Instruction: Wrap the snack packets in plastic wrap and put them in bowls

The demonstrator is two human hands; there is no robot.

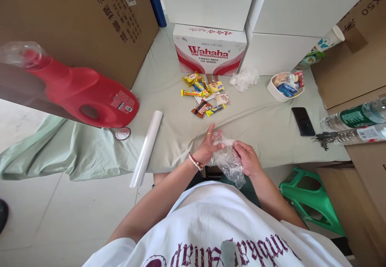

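At the table's front edge a thin clear plastic bag [230, 164] hangs crumpled between my hands, its lower part drooping over my lap. My right hand [249, 158] pinches its upper edge between thumb and fingers. My left hand [207, 148] holds the other side, thumb in front and some fingers behind the film; one finger points up and away. Just beyond my hands lies a loose pile of small wrapped snacks [205, 90], mostly yellow, with a brown packet [202, 108] and a thin yellow-blue stick packet [215, 110] nearest me.
A translucent plastic roll [146, 148] overhangs the front edge at left, near a red jug [90, 96] and round badge [123, 133]. Behind stand a Wahaha carton [211, 54] and crumpled plastic [244, 80]. Rightward are a white snack bowl [282, 94], phone [303, 121], keys [325, 139] and bottles [358, 114].
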